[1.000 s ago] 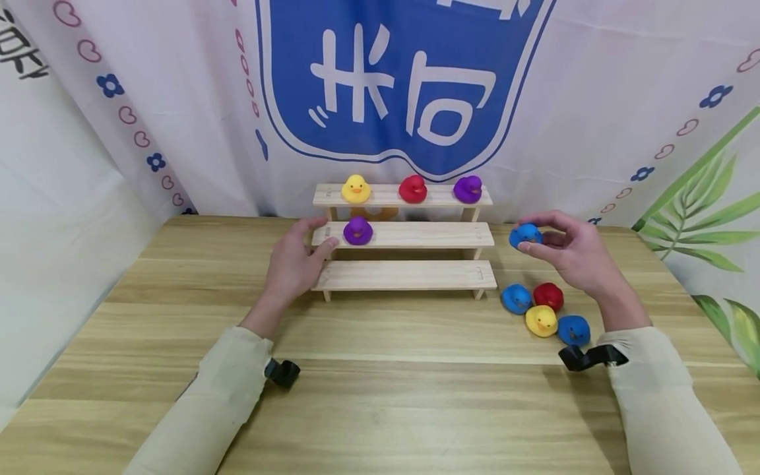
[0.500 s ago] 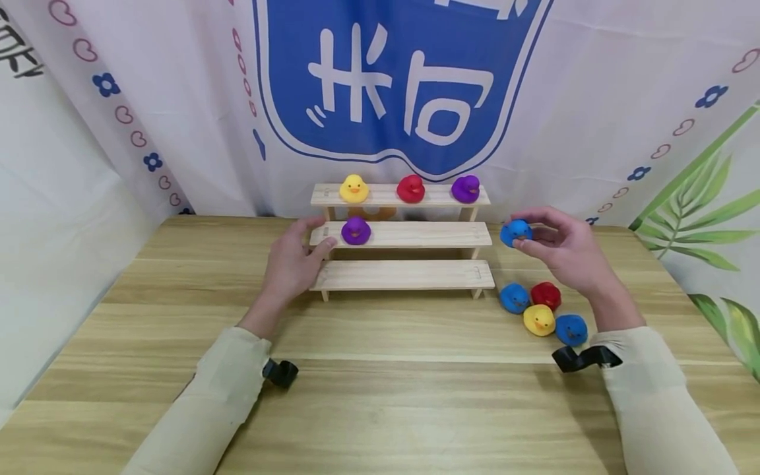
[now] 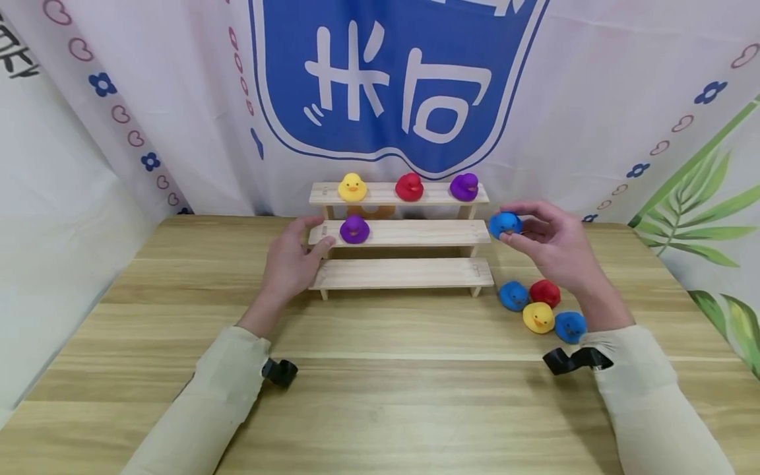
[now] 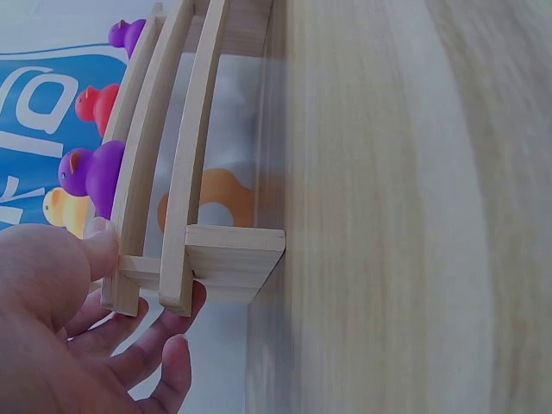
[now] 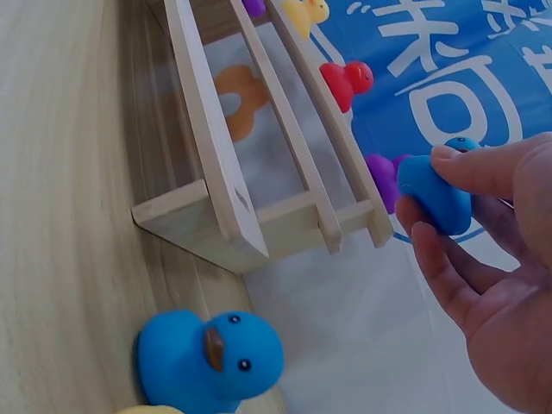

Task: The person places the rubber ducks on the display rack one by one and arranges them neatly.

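Observation:
My right hand pinches a blue rubber duck between thumb and fingers, just off the right end of the wooden three-tier shelf's middle board. In the right wrist view the same blue duck is held in the air, apart from the boards. At the shelf's left end, my left hand grips the middle board, thumb on top and fingers round the end. Beside that thumb sits a purple duck. A yellow duck, a red duck and another purple duck stand on the top board.
On the table right of the shelf lie two blue ducks, a red duck and a yellow duck, close together below my right forearm. The bottom board is bare. A printed curtain hangs right behind the shelf.
My right hand has moved left with the blue duck, toward the middle board's right end. The left hand keeps its hold on the shelf. The view has shifted slightly.

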Available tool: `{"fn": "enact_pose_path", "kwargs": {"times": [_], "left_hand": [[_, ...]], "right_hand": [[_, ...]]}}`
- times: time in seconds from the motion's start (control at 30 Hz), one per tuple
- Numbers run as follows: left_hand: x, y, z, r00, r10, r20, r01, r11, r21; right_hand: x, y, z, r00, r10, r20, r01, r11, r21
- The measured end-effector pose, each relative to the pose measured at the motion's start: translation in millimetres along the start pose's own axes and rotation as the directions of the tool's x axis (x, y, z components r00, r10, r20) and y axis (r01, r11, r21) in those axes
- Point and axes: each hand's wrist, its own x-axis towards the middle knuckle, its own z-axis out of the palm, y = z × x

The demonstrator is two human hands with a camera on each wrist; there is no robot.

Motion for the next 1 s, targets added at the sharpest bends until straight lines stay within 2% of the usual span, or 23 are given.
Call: {"fn": "enact_pose_path", "kwargs": {"times": [0.2, 0.43, 0.7, 1.0], "left_hand": [[-0.7, -0.7, 0.6, 1.000, 0.005, 0.000, -0.005, 1.000, -0.002], [-0.3, -0.3, 0.1, 1.000, 0.011, -0.014, -0.011, 1.000, -0.002], [0.0, -1.0, -2.0, 1.000, 0.001, -0.007, -0.001, 1.000, -0.007], [2.0, -1.7, -1.1, 1.000, 0.001, -0.002, -0.001, 1.000, -0.019]], "right_hand": [[-1, -3, 7, 0.999, -0.029, 0.015, 0.028, 0.999, 0.043], [3, -7, 18, 0.999, -0.030, 0.019, 0.030, 0.999, 0.037], [14, -18, 42, 0.997, -0.055, 0.045, 0.053, 0.997, 0.053], [28, -32, 71, 0.994, -0.016, 0.110, 0.004, 0.994, 0.113]]}}
